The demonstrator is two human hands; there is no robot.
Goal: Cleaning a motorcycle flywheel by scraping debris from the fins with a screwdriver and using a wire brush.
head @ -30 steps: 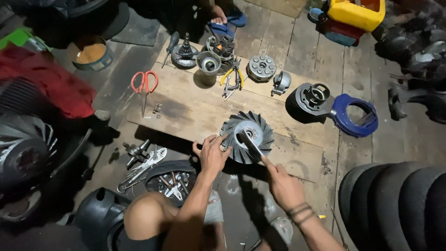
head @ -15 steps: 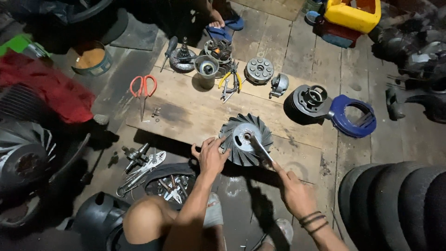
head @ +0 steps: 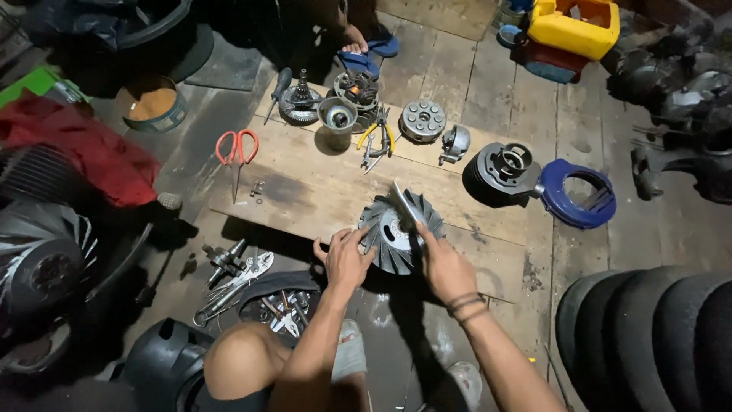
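Observation:
A round grey metal fan wheel with curved blades (head: pixel 390 238) lies near the front edge of a wooden board (head: pixel 320 183). My left hand (head: pixel 345 261) grips its left rim. My right hand (head: pixel 444 267) rests on the wheel's right side and holds a slim metal tool (head: pixel 407 206), which slants up across the wheel's hub.
On the board lie red-handled scissors (head: pixel 236 146), yellow-handled pliers (head: pixel 375 143), a round clutch part (head: pixel 422 120) and several engine parts. A black cylinder (head: pixel 503 172) and blue ring cover (head: pixel 578 194) sit right. Tyres (head: pixel 656 336) stand at lower right, a tool tray (head: pixel 279 308) by my knee.
My right hand has come in from the lower right onto the wheel, and the tool now points up across the hub. My left hand stays on the rim.

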